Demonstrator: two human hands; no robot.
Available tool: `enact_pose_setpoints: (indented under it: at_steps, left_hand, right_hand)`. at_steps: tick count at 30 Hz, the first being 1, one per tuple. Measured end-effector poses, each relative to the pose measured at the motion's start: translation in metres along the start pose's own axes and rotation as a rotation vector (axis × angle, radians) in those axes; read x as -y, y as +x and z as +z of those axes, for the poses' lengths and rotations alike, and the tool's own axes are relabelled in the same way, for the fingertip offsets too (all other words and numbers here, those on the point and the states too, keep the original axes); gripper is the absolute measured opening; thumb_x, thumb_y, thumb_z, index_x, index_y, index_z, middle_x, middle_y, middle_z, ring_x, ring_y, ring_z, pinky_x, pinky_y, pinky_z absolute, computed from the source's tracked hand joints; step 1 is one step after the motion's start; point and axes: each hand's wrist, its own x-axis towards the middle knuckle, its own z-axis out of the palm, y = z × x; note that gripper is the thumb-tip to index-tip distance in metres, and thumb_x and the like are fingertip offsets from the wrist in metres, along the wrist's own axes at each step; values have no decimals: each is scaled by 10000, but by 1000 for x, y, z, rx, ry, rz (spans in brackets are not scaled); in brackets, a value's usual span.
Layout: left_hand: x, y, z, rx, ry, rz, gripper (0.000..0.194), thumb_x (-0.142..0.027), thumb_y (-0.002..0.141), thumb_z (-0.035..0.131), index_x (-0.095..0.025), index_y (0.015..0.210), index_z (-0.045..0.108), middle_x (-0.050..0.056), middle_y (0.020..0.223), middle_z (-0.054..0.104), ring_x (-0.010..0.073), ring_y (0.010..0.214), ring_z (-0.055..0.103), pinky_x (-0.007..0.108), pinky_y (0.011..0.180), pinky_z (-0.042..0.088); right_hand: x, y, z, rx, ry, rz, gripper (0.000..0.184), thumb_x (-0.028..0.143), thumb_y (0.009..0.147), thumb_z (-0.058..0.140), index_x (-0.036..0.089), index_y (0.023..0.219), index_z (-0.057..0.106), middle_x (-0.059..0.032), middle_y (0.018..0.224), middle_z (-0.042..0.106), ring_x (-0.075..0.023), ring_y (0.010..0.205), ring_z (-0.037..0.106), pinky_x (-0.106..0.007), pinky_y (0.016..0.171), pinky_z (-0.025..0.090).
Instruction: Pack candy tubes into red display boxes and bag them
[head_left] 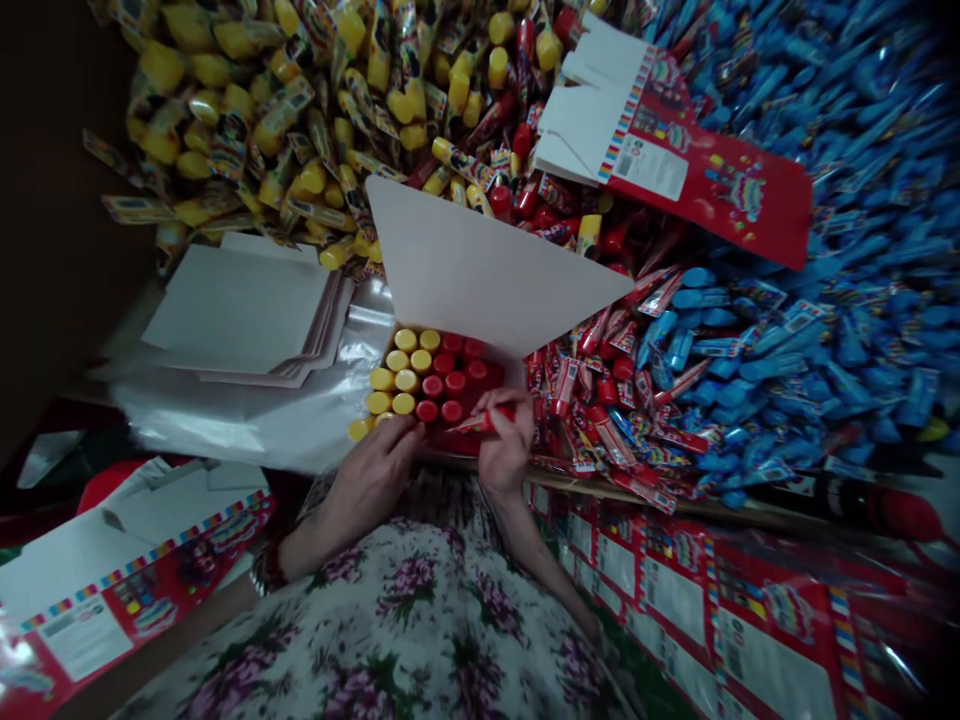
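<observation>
The right hand (506,440) pinches a red tube (484,421); the left hand's (367,487) spread fingers (397,435) touch yellow caps (394,378). Beyond the fingertips, the box (480,265) looks filled with red caps (446,385); under the hands is hidden.

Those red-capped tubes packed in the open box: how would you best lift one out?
Pinch the red cap between your fingertips, coming from straight above. The tubes seem to stand upright, packed tightly in rows in the open carton, so only their round caps are exposed and there is no room to reach their sides.
</observation>
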Motion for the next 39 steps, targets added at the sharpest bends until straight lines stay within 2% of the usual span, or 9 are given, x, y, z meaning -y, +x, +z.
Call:
enact_pose_setpoints:
  at_steps: [5, 9, 13, 18, 23, 29, 34, 37, 39]
  left_hand:
    - [3, -1, 3, -1, 64, 60, 327, -55, 884, 348, -118, 1106, 579, 109, 978, 606, 187, 888, 574, 303, 799, 532]
    - [5, -5, 0, 48, 20, 36, 361, -69, 874, 361, -131, 1171, 556, 109, 1028, 596, 194, 948, 576, 316, 834, 530]
    - [8, -10, -2, 34, 17, 74, 429, -59, 859, 361, -134, 1256, 503, 121, 1105, 588, 204, 1032, 569, 333, 896, 517]
    - [14, -17, 7, 20, 57, 92, 449, -63, 864, 334, -147, 1284, 471, 110, 1118, 598, 200, 1036, 583, 328, 902, 521]
    - [18, -19, 15, -1, 78, 101, 402, -74, 875, 339, -131, 1236, 505, 119, 1107, 609, 206, 1032, 595, 335, 908, 525]
    - [20, -15, 4, 51, 35, 85, 364, -120, 899, 369, -141, 1217, 544, 120, 1085, 630, 208, 1008, 608, 348, 871, 537]
    - [24, -21, -17, -178, 27, 40, 432, -232, 887, 552, -267, 1312, 482, 94, 1216, 604, 224, 1064, 581, 400, 953, 465]
    - [34, -20, -22, -263, -176, -211, 543, -351, 932, 453, -317, 1450, 294, 77, 1483, 372, 282, 1329, 392, 496, 1101, 319]
    - [42, -11, -17, -232, -396, -350, 561, -395, 969, 310, -307, 1498, 146, 52, 1566, 202, 283, 1410, 256, 504, 1149, 243]
  right_hand:
    - [-3, -9, -9, 205, -358, -223, 287, 308, 937, 331, 164, 1133, 483, -124, 1105, 535, -206, 1092, 517, -357, 954, 426]
    - [12, -18, -30, 409, -672, -211, 359, 352, 980, 345, 148, 1238, 490, -127, 1093, 604, -219, 1043, 583, -338, 872, 477]
    - [16, -25, -31, 386, -677, -151, 294, 380, 967, 415, 180, 1123, 563, -84, 1014, 652, -185, 931, 635, -277, 798, 493]
    - [15, -30, -19, 296, -644, -221, 278, 383, 970, 416, 182, 1076, 576, -77, 974, 666, -166, 890, 646, -252, 792, 486]
    - [21, -30, -4, 417, -947, -265, 261, 369, 974, 396, 186, 1040, 571, -72, 876, 647, -187, 798, 646, -266, 688, 484]
    - [31, -24, 16, 535, -1199, -295, 217, 261, 985, 310, 204, 1016, 517, -87, 823, 641, -191, 726, 644, -269, 630, 476]
    - [28, -29, 4, 497, -1050, -307, 266, 349, 963, 374, 174, 1100, 519, -110, 883, 657, -220, 767, 646, -328, 684, 505]
    - [16, -28, -8, 266, -646, -355, 454, 469, 943, 363, 146, 1247, 461, -142, 1051, 631, -245, 946, 621, -377, 808, 507]
    - [8, -18, -7, 84, -352, -270, 509, 463, 958, 306, 139, 1343, 383, -159, 1230, 557, -237, 1147, 536, -402, 952, 457]
